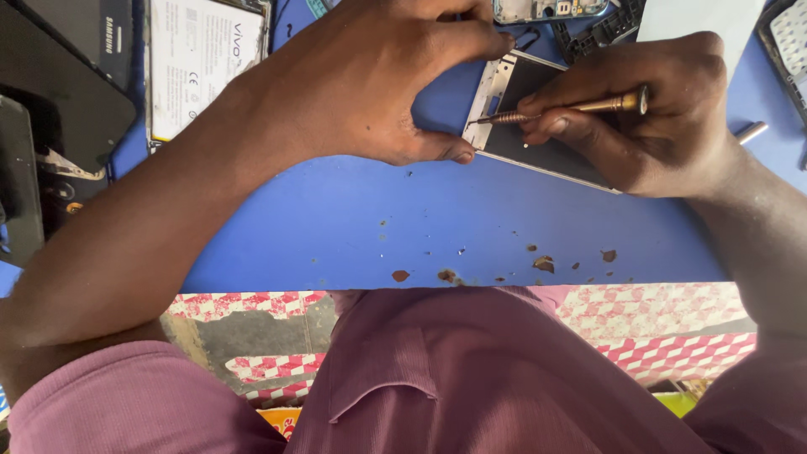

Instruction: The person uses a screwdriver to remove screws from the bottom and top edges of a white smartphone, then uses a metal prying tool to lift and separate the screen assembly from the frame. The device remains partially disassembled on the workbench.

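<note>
While the right hand (664,118) pinches a bronze screwdriver (572,109), its tip rests on the opened phone frame (525,126) just beyond the fingertips. The left hand (370,76) presses the frame's edge to the blue table (353,219), fingers closed against it. If that pressure eases, the tip could skid off and scratch the frame.

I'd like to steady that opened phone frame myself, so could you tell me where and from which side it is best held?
Probably by its long left edge, coming from the left, as the left hand does now: the phone frame lies flat on the blue table, and that edge is bare. The right hand works a screwdriver at its top-left corner, so keep fingers clear there.
</note>
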